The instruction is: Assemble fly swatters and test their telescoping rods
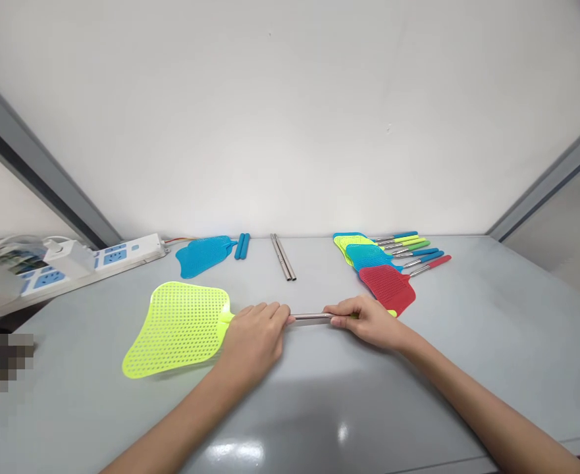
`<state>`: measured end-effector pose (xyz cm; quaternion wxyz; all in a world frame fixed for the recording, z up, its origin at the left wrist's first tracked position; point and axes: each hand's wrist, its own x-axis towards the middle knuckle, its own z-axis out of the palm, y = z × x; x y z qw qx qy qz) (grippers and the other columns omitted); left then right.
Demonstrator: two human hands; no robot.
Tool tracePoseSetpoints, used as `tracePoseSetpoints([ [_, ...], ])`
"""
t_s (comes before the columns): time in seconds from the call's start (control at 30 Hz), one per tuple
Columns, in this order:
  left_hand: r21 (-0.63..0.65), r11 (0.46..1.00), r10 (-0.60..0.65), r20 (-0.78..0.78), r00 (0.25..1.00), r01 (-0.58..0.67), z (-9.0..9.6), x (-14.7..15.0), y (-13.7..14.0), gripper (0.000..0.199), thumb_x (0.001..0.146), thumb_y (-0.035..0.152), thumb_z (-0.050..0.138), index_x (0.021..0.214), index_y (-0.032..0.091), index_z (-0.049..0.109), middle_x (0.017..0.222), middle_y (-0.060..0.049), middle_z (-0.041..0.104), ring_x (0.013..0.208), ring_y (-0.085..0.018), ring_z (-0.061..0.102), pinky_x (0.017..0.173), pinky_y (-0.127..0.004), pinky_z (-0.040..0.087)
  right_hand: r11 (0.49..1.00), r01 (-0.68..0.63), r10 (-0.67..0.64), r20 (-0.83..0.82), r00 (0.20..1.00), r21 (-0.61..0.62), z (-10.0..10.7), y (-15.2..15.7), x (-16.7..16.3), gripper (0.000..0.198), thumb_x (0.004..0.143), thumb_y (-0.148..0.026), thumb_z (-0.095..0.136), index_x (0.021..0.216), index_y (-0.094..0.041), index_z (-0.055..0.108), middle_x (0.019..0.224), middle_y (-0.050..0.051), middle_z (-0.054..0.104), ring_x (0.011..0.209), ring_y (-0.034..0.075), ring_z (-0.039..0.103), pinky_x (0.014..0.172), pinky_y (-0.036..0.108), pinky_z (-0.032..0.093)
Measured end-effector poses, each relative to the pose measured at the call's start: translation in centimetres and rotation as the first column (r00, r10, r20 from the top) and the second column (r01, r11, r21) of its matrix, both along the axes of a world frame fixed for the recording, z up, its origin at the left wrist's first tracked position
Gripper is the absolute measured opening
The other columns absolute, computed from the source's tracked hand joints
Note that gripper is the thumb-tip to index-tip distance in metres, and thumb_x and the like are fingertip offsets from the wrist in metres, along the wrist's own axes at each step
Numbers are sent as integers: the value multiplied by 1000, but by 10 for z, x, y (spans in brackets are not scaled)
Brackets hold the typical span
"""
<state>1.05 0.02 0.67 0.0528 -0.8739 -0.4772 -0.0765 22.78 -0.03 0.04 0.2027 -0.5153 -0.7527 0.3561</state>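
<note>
A yellow-green fly swatter [185, 329] lies crosswise in both hands above the table, its perforated head to the left. My left hand [260, 329] is closed round it near the neck, where the head meets the metal rod. My right hand [366, 320] grips the other end of the rod, and a bit of yellow-green handle shows past the fingers. Between the hands, a short stretch of bare metal rod [312, 316] is visible. Just behind the right hand lies a red fly swatter [388, 288].
Several finished-looking fly swatters [369, 253] overlap at the back right. Two metal rods [283, 257] lie at the back middle, beside two blue handles [242, 246] and blue swatter heads [203, 255]. A power strip [126, 255] with plugs and cables runs along the left. Behind stands a white wall [290, 131].
</note>
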Motion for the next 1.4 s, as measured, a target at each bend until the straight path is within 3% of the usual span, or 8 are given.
tracePoseSetpoints([
  [0.1, -15, 1000, 21, 15, 1000, -21, -1, 4, -3, 28, 87, 23, 26, 72, 18, 49, 68, -1, 58, 63, -15, 50, 56, -27, 29, 999, 8, -8, -15, 1000, 41, -5, -3, -1, 28, 79, -34, 45, 96, -23, 65, 82, 4, 63, 79, 19, 53, 66, 26, 37],
  [0.3, -34, 998, 59, 38, 998, -58, -3, 7, -7, 29, 87, 25, 26, 70, 19, 49, 67, -1, 58, 62, -16, 51, 54, -27, 28, 997, 1, -3, 22, 1000, 73, -5, -5, -5, 27, 79, -33, 47, 97, -24, 65, 75, 2, 62, 71, 16, 53, 62, 24, 36],
  [0.57, -115, 993, 17, 174, 985, 3, -2, 7, -1, 32, 88, 28, 26, 69, 19, 49, 66, 1, 56, 66, -14, 51, 55, -25, 29, 991, -63, 59, -38, 998, -117, 6, -1, 0, 29, 77, -37, 48, 92, -20, 66, 77, 0, 63, 70, 17, 52, 58, 23, 36],
  [0.8, -101, 994, -5, 226, 974, 29, 1, 5, 1, 31, 87, 30, 29, 71, 20, 53, 67, 1, 58, 66, -14, 51, 55, -25, 29, 973, -186, 178, -66, 982, -139, 13, -2, 6, 32, 81, -41, 42, 87, -18, 63, 68, -1, 52, 59, 11, 43, 51, 21, 32],
  [1.07, -99, 994, -14, 266, 964, 42, 4, 3, 2, 32, 86, 31, 31, 70, 20, 55, 65, 1, 58, 66, -14, 51, 56, -26, 30, 896, -176, 141, -115, 983, -407, 22, 1, 25, 42, 77, -52, 43, 89, -15, 59, 63, -1, 47, 49, 8, 40, 47, 20, 35],
  [1.4, -80, 997, 30, 285, 958, -7, 5, -3, 4, 30, 86, 32, 33, 69, 20, 56, 64, 2, 57, 65, -13, 50, 56, -26, 29, 913, -108, 112, -13, 994, -393, 18, 4, 36, 45, 75, -56, 44, 85, -16, 63, 54, -3, 37, 47, 8, 31, 41, 20, 24],
])
